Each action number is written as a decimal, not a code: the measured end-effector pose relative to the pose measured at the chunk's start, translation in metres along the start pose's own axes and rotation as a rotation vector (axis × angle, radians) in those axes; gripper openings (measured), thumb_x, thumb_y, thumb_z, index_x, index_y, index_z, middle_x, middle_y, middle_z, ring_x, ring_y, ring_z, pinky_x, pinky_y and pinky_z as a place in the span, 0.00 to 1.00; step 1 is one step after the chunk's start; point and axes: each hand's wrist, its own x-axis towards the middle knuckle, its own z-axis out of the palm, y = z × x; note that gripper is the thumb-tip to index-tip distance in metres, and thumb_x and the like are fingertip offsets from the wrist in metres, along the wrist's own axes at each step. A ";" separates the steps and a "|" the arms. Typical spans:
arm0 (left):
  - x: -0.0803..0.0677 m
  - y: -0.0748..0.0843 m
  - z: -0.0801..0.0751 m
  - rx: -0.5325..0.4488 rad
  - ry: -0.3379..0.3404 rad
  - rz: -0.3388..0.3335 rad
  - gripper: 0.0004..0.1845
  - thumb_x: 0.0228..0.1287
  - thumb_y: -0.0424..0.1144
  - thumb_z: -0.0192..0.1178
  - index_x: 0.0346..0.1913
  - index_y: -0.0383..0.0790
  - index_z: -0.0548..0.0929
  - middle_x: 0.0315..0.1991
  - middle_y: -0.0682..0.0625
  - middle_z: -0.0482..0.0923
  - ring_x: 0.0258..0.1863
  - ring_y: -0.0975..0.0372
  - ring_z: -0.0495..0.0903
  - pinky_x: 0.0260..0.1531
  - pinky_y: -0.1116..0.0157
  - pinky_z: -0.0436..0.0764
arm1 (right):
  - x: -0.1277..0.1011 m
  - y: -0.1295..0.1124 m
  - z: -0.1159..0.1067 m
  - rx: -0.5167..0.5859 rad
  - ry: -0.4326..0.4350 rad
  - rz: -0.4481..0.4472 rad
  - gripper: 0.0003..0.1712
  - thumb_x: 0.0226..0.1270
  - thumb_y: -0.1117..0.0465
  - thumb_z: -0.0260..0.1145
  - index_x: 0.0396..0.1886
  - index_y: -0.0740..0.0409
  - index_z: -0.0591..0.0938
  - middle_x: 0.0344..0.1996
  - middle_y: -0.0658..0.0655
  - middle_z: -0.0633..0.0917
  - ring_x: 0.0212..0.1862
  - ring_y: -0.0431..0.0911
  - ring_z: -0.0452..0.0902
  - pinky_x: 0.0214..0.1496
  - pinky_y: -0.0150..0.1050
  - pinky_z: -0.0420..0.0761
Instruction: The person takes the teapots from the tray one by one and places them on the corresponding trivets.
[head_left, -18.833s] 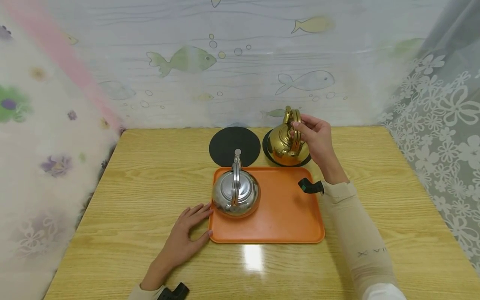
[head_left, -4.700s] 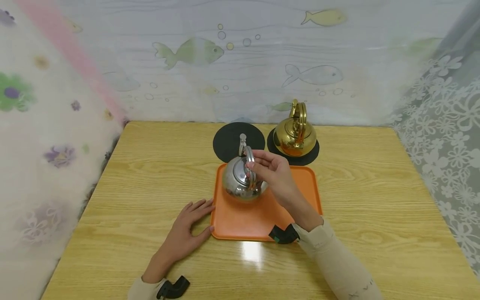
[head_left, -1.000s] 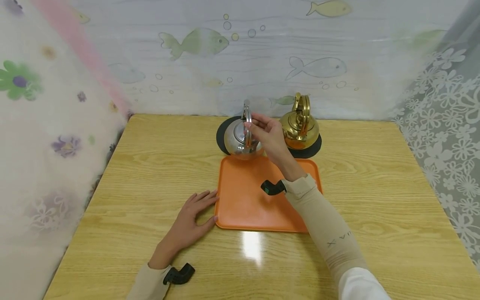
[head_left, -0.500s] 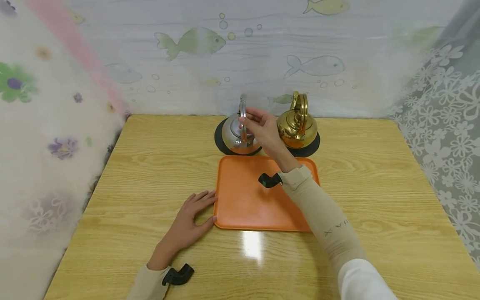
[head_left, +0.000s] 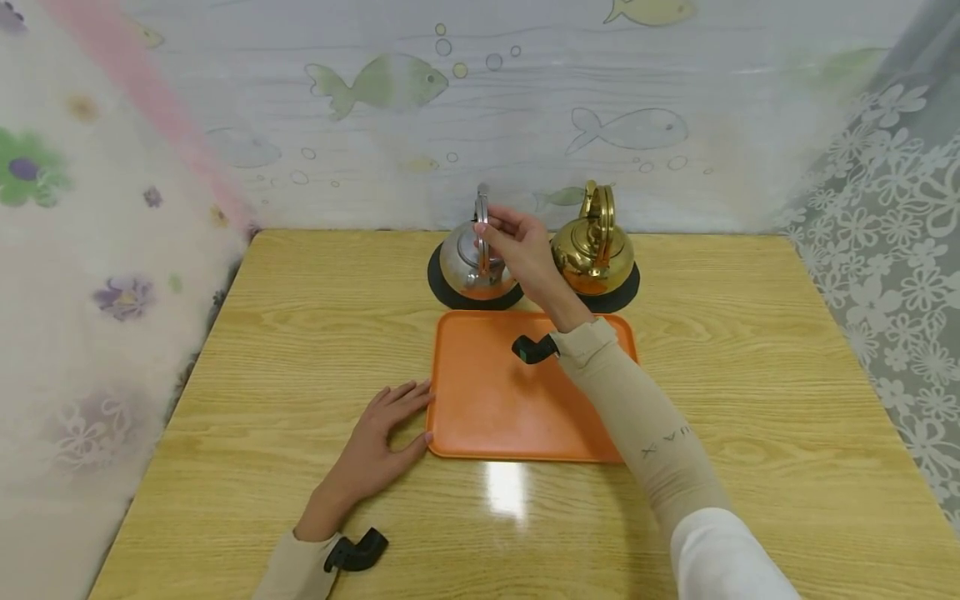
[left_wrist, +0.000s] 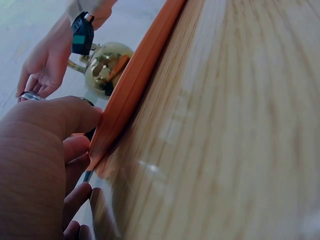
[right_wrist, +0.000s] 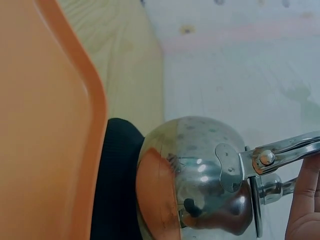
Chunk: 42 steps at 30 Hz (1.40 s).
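My right hand (head_left: 525, 250) grips the upright handle of a silver kettle (head_left: 468, 271), thumb on the near side and fingers behind. The kettle stands over the left black round mat (head_left: 442, 292) at the back of the table. In the right wrist view the kettle's rounded body (right_wrist: 200, 175) and handle bracket show close up, with my fingertips at the handle. My left hand (head_left: 378, 442) lies spread on the table, fingertips and thumb touching the left edge of an orange tray (head_left: 495, 392). The left wrist view shows its thumb against the tray rim (left_wrist: 127, 95).
A gold kettle (head_left: 592, 258) stands on the right black mat (head_left: 626, 287), close beside my right hand. A wall sheet with printed fish (head_left: 397, 83) rises right behind both kettles. Bare wood table (head_left: 300, 333) lies left of the tray.
The silver kettle, earlier on the tray, has been carried back onto the left mat and has shifted slightly left. Long before, my right hand held the gold kettle's handle. My left hand stays at the tray.
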 end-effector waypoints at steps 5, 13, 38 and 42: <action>0.001 0.003 -0.001 -0.005 -0.003 -0.002 0.29 0.64 0.37 0.70 0.68 0.41 0.79 0.71 0.44 0.73 0.73 0.44 0.66 0.74 0.37 0.53 | 0.006 -0.001 0.001 -0.002 0.014 -0.002 0.23 0.74 0.68 0.63 0.66 0.71 0.76 0.40 0.50 0.84 0.39 0.39 0.83 0.40 0.29 0.84; 0.001 0.002 -0.001 0.002 -0.003 0.001 0.28 0.64 0.37 0.70 0.68 0.41 0.79 0.71 0.45 0.73 0.73 0.44 0.67 0.74 0.38 0.54 | 0.014 0.001 0.001 -0.026 0.013 -0.010 0.23 0.74 0.67 0.64 0.66 0.71 0.77 0.39 0.49 0.84 0.39 0.39 0.82 0.39 0.29 0.83; -0.001 0.005 -0.002 -0.008 -0.014 -0.006 0.29 0.64 0.37 0.70 0.68 0.42 0.79 0.72 0.45 0.72 0.73 0.44 0.66 0.73 0.36 0.53 | 0.031 0.013 0.000 0.097 0.049 0.109 0.22 0.76 0.67 0.62 0.66 0.69 0.77 0.49 0.66 0.84 0.38 0.42 0.84 0.39 0.34 0.87; -0.001 0.006 -0.003 -0.010 -0.017 -0.009 0.29 0.65 0.38 0.70 0.69 0.42 0.78 0.72 0.45 0.72 0.73 0.44 0.66 0.73 0.36 0.53 | 0.029 0.013 0.002 0.106 0.050 0.109 0.23 0.76 0.67 0.62 0.67 0.71 0.76 0.44 0.59 0.86 0.37 0.41 0.84 0.38 0.33 0.87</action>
